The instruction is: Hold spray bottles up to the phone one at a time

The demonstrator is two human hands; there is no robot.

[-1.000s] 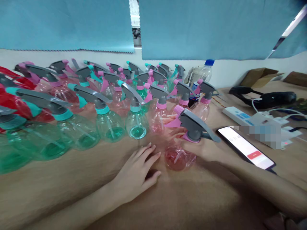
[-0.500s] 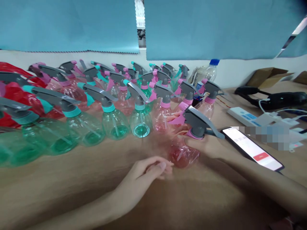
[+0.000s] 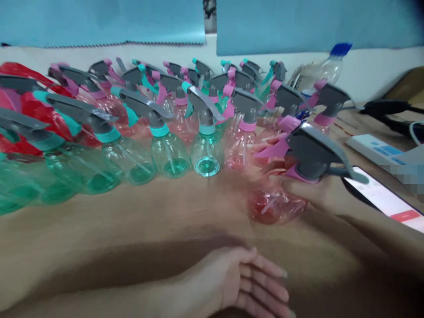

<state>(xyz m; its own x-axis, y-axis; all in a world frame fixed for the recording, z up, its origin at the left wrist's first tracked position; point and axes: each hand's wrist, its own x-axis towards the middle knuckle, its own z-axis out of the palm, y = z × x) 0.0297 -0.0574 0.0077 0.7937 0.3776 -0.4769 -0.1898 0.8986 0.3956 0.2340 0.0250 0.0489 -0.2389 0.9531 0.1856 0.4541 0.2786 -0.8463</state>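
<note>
My right hand (image 3: 306, 192) is wrapped round the neck of a clear pink spray bottle (image 3: 276, 205) with a grey and pink trigger head, at the right of the table. The bottle is tilted slightly, and its base seems close to the tabletop; contact is hard to make out. Part of the right hand is hidden behind the trigger head. Nearer to me, my left hand (image 3: 251, 282) is open and holds nothing, its fingers stretched out to the right. A standing pink spray bottle (image 3: 243, 145) is just beyond the right hand, beside a green spray bottle (image 3: 207, 152).
Rows of green and pink spray bottles fill the back and left, with a red plastic bag (image 3: 43, 112) behind them. At right lie a lit phone (image 3: 387, 194) and a white power strip (image 3: 377, 148). A blue-capped bottle (image 3: 331, 66) stands by the wall.
My left hand has moved away from the held bottle towards me, and its curled fingers have opened. The right hand still grips the pink spray bottle. The camera view has shifted.
</note>
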